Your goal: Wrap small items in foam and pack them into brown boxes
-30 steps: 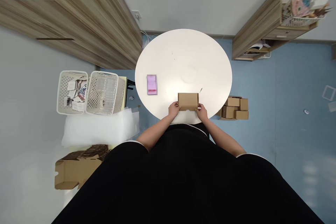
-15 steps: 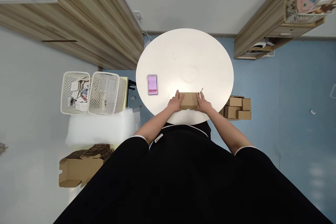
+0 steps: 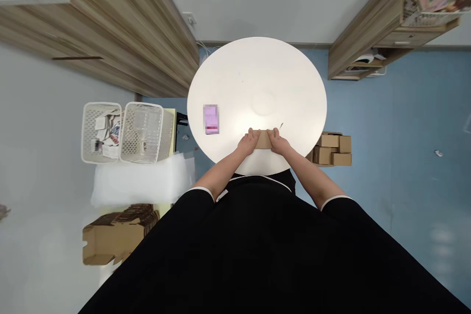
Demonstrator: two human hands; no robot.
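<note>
A small brown cardboard box lies on the round white table, close to its near edge. My left hand lies over the box's left part and my right hand over its right part. Both hands press down on the box with fingers curled across its top, so only a narrow strip of cardboard shows between them. A pink and white flat packet lies on the table to the left, apart from my hands.
Two white mesh baskets with papers stand left of the table, above white foam sheets. An open carton of flat cardboard lies on the floor. Small cardboard boxes are stacked on the floor at right. Wooden cabinets flank the table.
My hands slid from the ends of the box inward over its top, and now cover most of it. The box stays near the table's front edge.
</note>
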